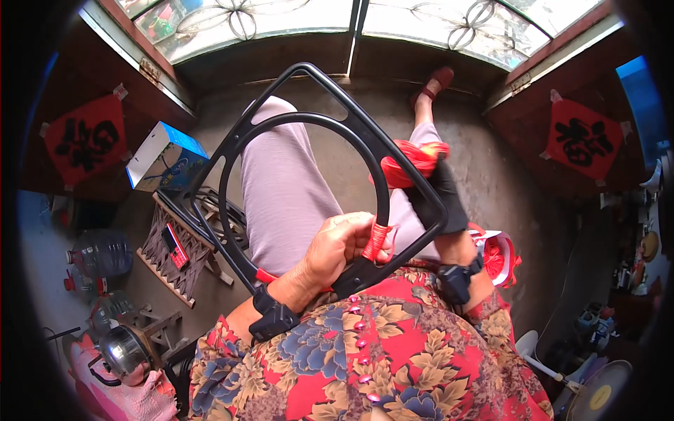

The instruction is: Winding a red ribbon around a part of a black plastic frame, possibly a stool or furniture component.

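A black frame (370, 131), a rounded four-sided outline with a round ring inside it, lies tilted over my lap. My left hand (340, 242) is closed round the ring's lower right part, where red cord (377, 241) is wound tightly about the bar. Another red wrapping (265, 276) sits on the ring's lower left. My right hand (437, 200), in a dark covering and smeared by motion, is beyond the frame's right side. A bundle of red cord (411, 161) is at its fingers and seems held there; the fingertips are hidden.
At left, a folding stool (175, 245) bears a red phone (175, 247); more black frames (184, 205) lean by it near a blue-white box (168, 158). Clear plastic bottles (105, 254) and a metal kettle (125, 354) stand lower left. A white container (500, 249) with red cord is at right.
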Available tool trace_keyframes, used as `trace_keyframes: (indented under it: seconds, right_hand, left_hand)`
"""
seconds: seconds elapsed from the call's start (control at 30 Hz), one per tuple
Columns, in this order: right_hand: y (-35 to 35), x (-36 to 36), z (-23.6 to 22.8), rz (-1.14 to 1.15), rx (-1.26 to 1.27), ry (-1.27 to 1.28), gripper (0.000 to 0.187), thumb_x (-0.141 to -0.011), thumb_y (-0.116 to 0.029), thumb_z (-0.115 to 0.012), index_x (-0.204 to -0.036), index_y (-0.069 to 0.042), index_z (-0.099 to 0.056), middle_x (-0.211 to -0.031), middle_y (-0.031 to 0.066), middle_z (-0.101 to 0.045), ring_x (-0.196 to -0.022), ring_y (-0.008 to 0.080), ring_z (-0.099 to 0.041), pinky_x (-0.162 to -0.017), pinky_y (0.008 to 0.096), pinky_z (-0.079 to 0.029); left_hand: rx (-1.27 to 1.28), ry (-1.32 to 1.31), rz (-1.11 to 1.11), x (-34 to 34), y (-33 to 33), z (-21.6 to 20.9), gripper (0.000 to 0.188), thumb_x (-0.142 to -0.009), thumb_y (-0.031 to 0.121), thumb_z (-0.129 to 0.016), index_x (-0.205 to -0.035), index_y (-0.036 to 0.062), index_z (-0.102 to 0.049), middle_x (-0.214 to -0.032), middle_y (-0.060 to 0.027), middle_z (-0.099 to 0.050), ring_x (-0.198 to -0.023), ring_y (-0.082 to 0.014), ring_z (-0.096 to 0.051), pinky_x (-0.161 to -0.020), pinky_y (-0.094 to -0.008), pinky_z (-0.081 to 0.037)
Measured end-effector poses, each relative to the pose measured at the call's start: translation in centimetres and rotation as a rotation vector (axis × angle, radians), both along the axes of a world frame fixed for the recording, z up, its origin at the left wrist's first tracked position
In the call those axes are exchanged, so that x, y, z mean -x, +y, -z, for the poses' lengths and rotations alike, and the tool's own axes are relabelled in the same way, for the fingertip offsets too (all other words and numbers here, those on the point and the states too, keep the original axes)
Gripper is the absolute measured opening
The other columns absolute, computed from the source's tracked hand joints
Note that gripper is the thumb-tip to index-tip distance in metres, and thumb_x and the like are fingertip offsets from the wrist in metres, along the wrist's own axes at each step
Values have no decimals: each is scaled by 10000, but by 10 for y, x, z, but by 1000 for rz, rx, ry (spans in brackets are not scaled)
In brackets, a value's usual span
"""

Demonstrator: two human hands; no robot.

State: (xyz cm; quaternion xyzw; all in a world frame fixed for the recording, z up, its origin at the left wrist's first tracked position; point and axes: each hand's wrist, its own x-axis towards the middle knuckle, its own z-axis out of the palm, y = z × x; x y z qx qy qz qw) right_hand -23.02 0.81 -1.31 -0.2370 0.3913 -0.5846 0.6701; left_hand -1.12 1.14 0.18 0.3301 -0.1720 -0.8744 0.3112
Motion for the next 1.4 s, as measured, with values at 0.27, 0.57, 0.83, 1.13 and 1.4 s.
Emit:
trace_keyframes:
  seconds: [0.27, 0.57, 0.83, 1.13, 1.4]
  right_hand:
    - [48, 104, -20, 145, 82, -627, 301, -997, -260, -383, -1099, 12, -459, -775, 10, -418, -614, 82, -408, -594, 238, -392]
    - [106, 146, 25, 180, 38, 552, 418, -936, -74, -487, -1341, -1, -412, -1234, 99, -537, -1059, 170, -549, -877, 280, -470]
    - [22, 23, -44, -493, -86, 510, 410, -859, -175, -622, -1215, 8, -537, -1055, 15, -611, -952, 104, -550, -860, 257, -445]
    - [-12, -15, -15, -602, -52, 121, 342, -927, -184, -545, -1216, -5, -507, -1126, 68, -582, -1030, 125, -558, -901, 278, -446]
    - [-1, -20, 0, -65, -28, 229, 259, -987, -230, -418, -1097, -18, -516, -855, -7, -562, -717, 89, -572, -676, 243, -466]
  left_hand:
    - [51, 0, 60, 3, 0, -3, 388, -942, 285, -438, -1028, -60, -594, -835, -147, -659, -686, -197, -652, -692, -297, -538]
    - [125, -121, -17, 10, 1, -7, 138, -912, 176, -557, -951, 45, -538, -761, -116, -656, -644, -180, -671, -570, -263, -570]
    - [251, -183, 20, 9, 3, -5, 114, -898, 152, -552, -934, 46, -530, -774, -116, -649, -656, -175, -665, -589, -280, -567]
    - [230, -112, -26, 4, 3, -4, 313, -958, 274, -492, -1028, -19, -577, -790, -92, -655, -637, -166, -633, -610, -256, -523]
    - [-7, -12, 14, 5, 1, 0, 395, -971, 285, -386, -1067, -47, -577, -832, -153, -653, -666, -209, -648, -645, -303, -541]
